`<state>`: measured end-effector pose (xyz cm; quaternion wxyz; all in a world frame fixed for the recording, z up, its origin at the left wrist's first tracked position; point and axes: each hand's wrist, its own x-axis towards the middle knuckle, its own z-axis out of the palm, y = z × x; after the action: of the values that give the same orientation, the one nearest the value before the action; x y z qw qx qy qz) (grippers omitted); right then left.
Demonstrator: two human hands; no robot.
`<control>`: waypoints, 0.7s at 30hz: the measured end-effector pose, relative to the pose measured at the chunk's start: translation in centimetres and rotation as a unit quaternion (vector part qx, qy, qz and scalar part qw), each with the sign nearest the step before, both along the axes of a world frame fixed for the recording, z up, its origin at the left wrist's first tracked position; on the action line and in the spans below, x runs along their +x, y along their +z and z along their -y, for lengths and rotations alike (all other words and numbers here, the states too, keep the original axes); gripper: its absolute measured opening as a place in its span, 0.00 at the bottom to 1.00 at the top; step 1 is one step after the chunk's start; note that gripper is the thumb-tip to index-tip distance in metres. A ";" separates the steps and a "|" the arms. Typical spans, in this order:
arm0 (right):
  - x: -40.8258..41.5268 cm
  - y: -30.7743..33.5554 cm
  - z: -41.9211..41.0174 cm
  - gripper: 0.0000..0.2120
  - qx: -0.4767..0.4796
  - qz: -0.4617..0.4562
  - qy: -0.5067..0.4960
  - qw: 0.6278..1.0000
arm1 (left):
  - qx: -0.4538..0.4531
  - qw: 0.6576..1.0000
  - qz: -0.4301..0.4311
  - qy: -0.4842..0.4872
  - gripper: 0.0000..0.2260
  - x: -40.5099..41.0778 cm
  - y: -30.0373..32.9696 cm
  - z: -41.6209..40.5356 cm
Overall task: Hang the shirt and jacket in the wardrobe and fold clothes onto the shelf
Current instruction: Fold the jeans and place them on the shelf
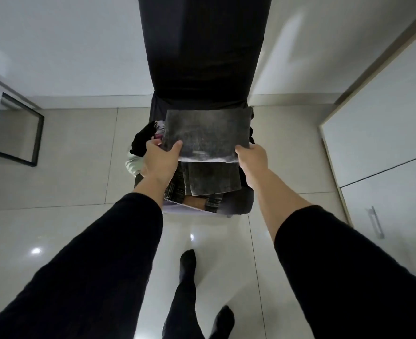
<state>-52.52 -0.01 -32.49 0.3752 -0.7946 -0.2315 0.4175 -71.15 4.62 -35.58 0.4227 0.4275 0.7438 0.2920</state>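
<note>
The wardrobe stands off to my right, its flat white doors closed, with metal handles low down, so whatever I lift from here has to swing that way. Straight ahead is a chair with a tall back in smooth black fabric, and its seat is heaped with clothes: black, pale green and a bit of pink showing at the left edge, something checked near the front. On top of the heap lies the folded grey garment, a stiff, faded denim-like cloth, roughly rectangular, its long axis running left to right across the seat, with a lower layer sticking out toward me. It lies just beyond my hands, between them. My left hand grips its near left corner, thumb on top and fingers tucked under; my right hand holds the near right corner, thumb over the edge, the other fingers hidden beneath. Both are equally near, so I judge it lifts level as a flat stack. The loose lower layer could slip as I carry it. The floor is glossy pale tile.
</note>
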 end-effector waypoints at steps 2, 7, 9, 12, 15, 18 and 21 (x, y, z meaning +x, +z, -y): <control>-0.7 -1.9 2.1 0.14 -0.018 -0.003 -0.014 1.000 | -0.023 1.000 -0.002 -0.005 0.33 -0.6 -1.6 2.1; -2.4 -8.5 5.1 0.24 -0.082 -0.019 -0.021 0.996 | -0.066 0.996 -0.056 -0.014 0.27 -1.9 -6.6 5.2; -3.0 -11.5 5.4 0.27 -0.096 -0.030 -0.048 0.994 | -0.077 0.994 -0.071 -0.022 0.22 -2.2 -8.9 5.3; -3.4 -14.7 5.0 0.34 -0.135 0.005 -0.067 0.989 | -0.083 0.994 -0.067 -0.027 0.24 -2.8 -12.1 4.4; -3.0 -16.8 4.1 0.42 -0.132 0.044 -0.065 0.988 | -0.065 0.996 -0.045 -0.028 0.34 -3.0 -14.6 3.1; -2.6 -18.3 3.5 0.38 -0.039 -0.076 -0.103 0.991 | -0.066 0.993 -0.075 -0.055 0.35 -2.6 -15.9 2.3; -2.1 -18.5 3.7 0.36 -0.016 -0.161 -0.133 0.978 | -0.072 0.997 -0.004 -0.033 0.33 -2.4 -16.3 2.1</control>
<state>-54.65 -3.67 -50.94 0.4473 -0.7464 -0.0534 0.4898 -73.58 2.51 -51.86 0.4589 0.4216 0.7500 0.2219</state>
